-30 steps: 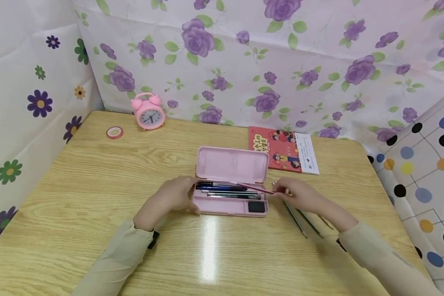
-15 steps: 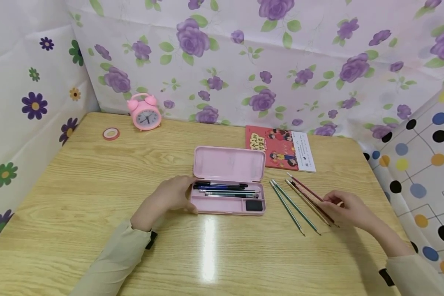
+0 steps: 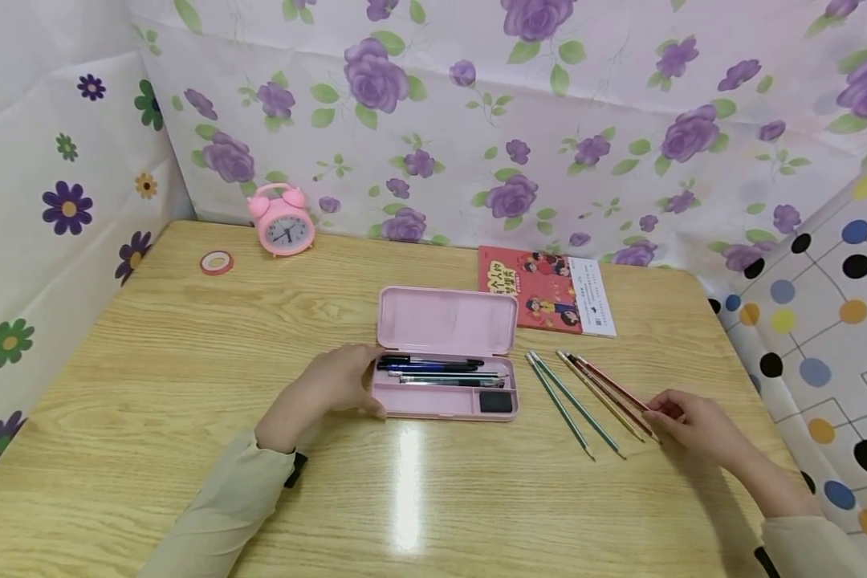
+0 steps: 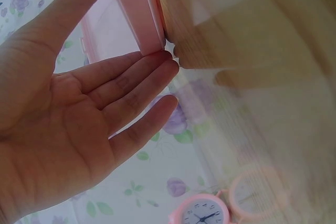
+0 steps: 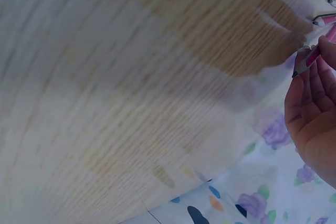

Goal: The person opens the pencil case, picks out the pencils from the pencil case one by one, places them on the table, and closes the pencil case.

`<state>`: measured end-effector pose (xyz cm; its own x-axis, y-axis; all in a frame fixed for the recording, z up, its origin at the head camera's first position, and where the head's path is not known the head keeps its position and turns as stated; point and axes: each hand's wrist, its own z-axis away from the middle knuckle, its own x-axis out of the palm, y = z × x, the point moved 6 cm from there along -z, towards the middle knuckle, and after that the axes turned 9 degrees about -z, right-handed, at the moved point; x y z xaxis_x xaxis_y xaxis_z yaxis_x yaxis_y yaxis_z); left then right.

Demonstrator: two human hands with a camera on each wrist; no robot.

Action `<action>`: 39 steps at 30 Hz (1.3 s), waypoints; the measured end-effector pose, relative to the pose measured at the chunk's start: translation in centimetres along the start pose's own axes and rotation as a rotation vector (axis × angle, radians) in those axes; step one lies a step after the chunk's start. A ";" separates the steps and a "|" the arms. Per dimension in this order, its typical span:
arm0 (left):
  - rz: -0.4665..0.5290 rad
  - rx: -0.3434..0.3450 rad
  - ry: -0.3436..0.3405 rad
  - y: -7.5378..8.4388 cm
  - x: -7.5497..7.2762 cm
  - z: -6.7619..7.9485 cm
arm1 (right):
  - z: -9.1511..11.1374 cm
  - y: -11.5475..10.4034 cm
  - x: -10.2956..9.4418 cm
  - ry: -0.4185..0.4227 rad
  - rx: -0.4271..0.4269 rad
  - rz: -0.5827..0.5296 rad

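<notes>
A pink pencil case (image 3: 448, 323), lid raised, lies on a wooden table (image 3: 152, 401) with pens (image 3: 433, 367) inside. At the case's left end, the left hand (image 3: 332, 382) touches it, thumb spread wide from nearly straight fingers. Right of the case, beyond two green pencils (image 3: 560, 405), the right hand (image 3: 697, 424) pinches a red pencil (image 3: 614, 383) between thumb and fingers.

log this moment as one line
left hand: holds open pink pencil case; right hand: pinches red pencil near its point; green pencils: lying beside case
</notes>
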<state>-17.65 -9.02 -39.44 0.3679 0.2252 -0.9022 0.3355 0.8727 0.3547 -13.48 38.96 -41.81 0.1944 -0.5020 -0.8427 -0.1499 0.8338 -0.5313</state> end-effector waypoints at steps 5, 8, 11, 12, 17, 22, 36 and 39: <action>-0.009 -0.005 -0.011 0.0 0.0 0.0 | -0.2 -0.3 0.2 0.005 -0.007 0.001; -0.011 -0.007 -0.013 0.0 0.0 0.0 | -0.2 -0.4 0.2 0.004 -0.002 0.009; -0.012 -0.008 -0.014 0.0 0.0 0.0 | -0.3 -0.4 0.3 -0.008 -0.001 0.002; -0.011 -0.009 -0.016 0.0 0.0 0.0 | -0.3 -0.4 0.3 -0.009 0.004 0.000; -0.009 -0.014 -0.022 0.0 0.0 0.0 | -0.6 -0.4 0.4 -0.020 0.006 -0.009; -0.011 -0.009 -0.017 0.0 0.0 0.0 | -1.1 -0.8 0.2 -0.003 -0.015 -0.012; -0.007 -0.007 -0.011 -0.1 0.1 0.1 | -6.3 -7.8 2.0 -0.055 -0.186 -0.013; 0.002 -0.004 -0.008 -0.1 0.1 0.1 | -7.5 -10.1 3.0 -0.062 -0.238 -0.027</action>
<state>-17.58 -9.12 -39.52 0.3753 0.2232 -0.8996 0.3312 0.8742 0.3550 -18.65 27.37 -39.62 0.2592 -0.5024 -0.8249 -0.3662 0.7391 -0.5653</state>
